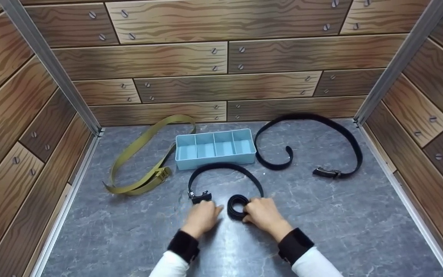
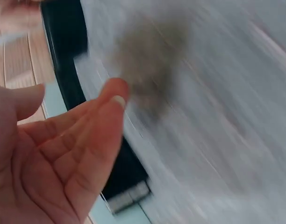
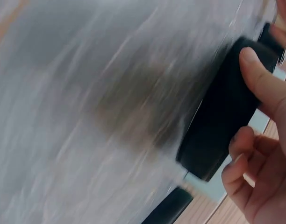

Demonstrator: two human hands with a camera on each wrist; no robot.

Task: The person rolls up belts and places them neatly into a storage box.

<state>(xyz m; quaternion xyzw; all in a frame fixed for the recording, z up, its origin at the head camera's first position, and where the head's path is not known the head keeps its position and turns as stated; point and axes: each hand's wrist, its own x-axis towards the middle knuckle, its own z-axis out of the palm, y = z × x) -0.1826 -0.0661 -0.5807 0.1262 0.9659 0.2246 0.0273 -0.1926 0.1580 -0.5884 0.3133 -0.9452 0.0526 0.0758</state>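
A black belt lies partly rolled up in the middle of the floor, its coil (image 1: 232,207) standing on edge or flat, I cannot tell which. My right hand (image 1: 264,213) grips the coil's right side; in the right wrist view the thumb presses the coil (image 3: 218,112) from one side, with bent fingers at its other edge. The unrolled strap (image 1: 225,165) arcs behind both hands to a buckle (image 1: 201,197) with silvery parts. Just in front of that buckle is my left hand (image 1: 202,217). The left wrist view shows its fingers fairly straight, thumb apart, nothing between them.
Behind the strap stands a light blue tray (image 1: 215,159) with several compartments. An olive webbing belt (image 1: 129,154) lies to its left, and another black belt (image 1: 344,132) curves at right. Wood-patterned walls (image 1: 190,88) enclose the grey marbled floor (image 1: 129,238).
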